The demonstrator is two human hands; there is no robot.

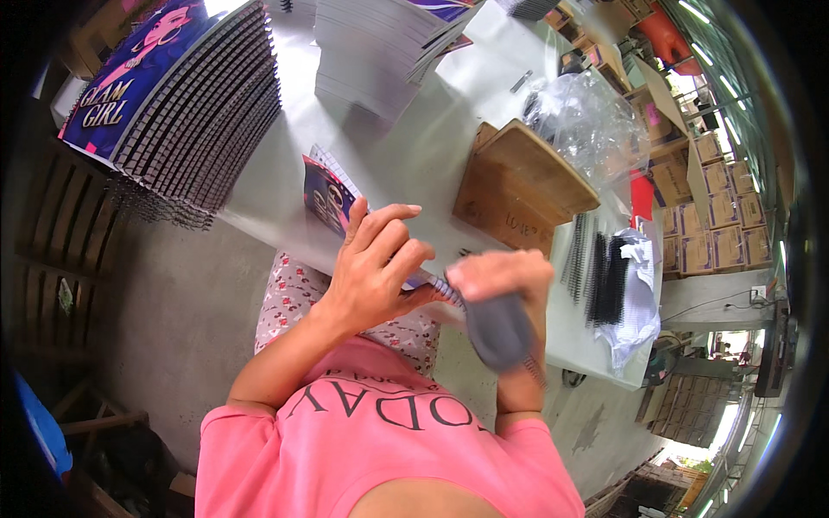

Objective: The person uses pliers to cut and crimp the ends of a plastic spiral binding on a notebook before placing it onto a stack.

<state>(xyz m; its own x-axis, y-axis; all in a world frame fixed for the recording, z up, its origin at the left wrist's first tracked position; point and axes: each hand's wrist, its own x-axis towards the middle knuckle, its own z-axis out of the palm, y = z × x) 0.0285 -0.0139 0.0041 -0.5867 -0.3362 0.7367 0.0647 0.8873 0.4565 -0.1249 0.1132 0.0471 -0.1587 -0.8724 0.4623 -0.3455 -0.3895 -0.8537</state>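
My left hand (376, 255) grips a small notebook (326, 200) with a dark illustrated cover, tilted above the table's near edge. Its thumb lies low by the bound edge and some fingers stand raised. Along that edge, between my two hands, runs a wire spiral (444, 288). My right hand (505, 274), smeared by motion, curls over a dark grey rounded thing (499, 332) whose kind I cannot make out. Beside my right forearm a thin coil end (535, 371) shows. Where the spiral passes behind the right fingers is hidden.
A tall stack of spiral-bound notebooks (203, 112) stands at the left, with loose page stacks (367, 73) farther back. An open wooden box (518, 186), a clear plastic bag (587, 121) and black spiral coils (607, 281) on white wrapping (637, 302) occupy the right. Cardboard cartons (717, 211) are piled beyond.
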